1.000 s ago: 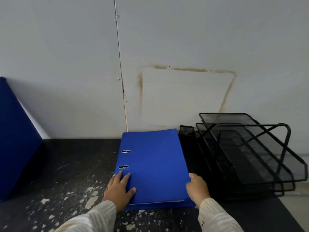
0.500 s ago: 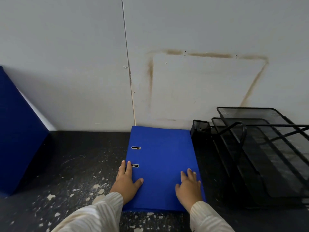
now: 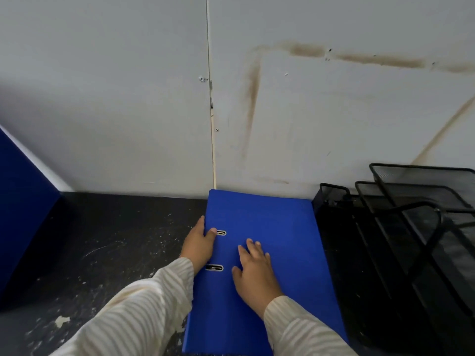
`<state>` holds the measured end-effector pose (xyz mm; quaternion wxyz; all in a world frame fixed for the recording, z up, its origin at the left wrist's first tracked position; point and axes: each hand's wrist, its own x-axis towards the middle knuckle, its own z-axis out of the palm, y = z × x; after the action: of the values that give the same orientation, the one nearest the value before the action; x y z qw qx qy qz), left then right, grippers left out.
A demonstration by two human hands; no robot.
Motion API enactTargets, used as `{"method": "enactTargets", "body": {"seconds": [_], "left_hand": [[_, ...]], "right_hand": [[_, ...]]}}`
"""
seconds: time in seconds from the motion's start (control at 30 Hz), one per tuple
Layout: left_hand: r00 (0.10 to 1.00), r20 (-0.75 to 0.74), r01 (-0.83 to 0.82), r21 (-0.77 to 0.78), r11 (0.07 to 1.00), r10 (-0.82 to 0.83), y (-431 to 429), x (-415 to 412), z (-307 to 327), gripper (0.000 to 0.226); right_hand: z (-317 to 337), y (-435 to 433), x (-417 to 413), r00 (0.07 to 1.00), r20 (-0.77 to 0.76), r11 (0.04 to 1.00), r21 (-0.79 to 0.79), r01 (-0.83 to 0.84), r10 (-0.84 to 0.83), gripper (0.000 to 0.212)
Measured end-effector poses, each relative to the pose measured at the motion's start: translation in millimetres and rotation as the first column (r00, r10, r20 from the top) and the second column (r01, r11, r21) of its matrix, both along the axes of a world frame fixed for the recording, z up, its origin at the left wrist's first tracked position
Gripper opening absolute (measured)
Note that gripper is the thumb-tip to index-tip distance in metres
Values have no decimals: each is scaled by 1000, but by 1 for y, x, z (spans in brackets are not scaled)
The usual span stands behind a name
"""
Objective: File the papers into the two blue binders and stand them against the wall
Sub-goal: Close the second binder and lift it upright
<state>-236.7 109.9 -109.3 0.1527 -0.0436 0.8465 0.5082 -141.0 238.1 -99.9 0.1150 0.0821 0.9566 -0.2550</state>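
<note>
A closed blue binder (image 3: 272, 227) lies flat on the dark table (image 3: 115, 240), its far edge touching the wall. My left hand (image 3: 199, 242) grips its left spine edge between the two metal slots, thumb on top of the cover. My right hand (image 3: 254, 271) rests flat on the cover with fingers spread. A second blue binder (image 3: 23, 201) leans against the wall at the far left, partly cut off by the frame. No loose papers are in view.
Black mesh stacked letter trays (image 3: 416, 227) stand right of the binder, close to its right edge. The grey wall (image 3: 128, 98) runs along the table's back. The tabletop is dark with white scuffs.
My left hand has slid forward along the spine and now grips it. My right hand moved from the binder's right edge onto the middle of the cover. The view moved closer.
</note>
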Motion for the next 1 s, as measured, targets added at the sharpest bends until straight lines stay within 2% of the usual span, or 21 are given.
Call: {"method": "enactTargets", "body": {"seconds": [0.23, 0.43, 0.6, 1.0], "left_hand": [[1000, 22, -10, 193, 981, 6, 5, -31, 3, 27], [1000, 18, -3, 262, 965, -2, 2, -30, -2, 28], [1000, -2, -2, 259, 966, 3, 3, -28, -4, 32], [997, -71, 9, 223, 975, 7, 8, -28, -10, 25]], "right_hand": [[3, -7, -35, 999, 3, 999, -26, -43, 43, 55], [4, -9, -48, 999, 22, 998, -39, -45, 46, 55], [5, -10, -49, 997, 51, 999, -18, -50, 51, 55], [9, -6, -45, 984, 150, 995, 4, -102, 101, 58]]}}
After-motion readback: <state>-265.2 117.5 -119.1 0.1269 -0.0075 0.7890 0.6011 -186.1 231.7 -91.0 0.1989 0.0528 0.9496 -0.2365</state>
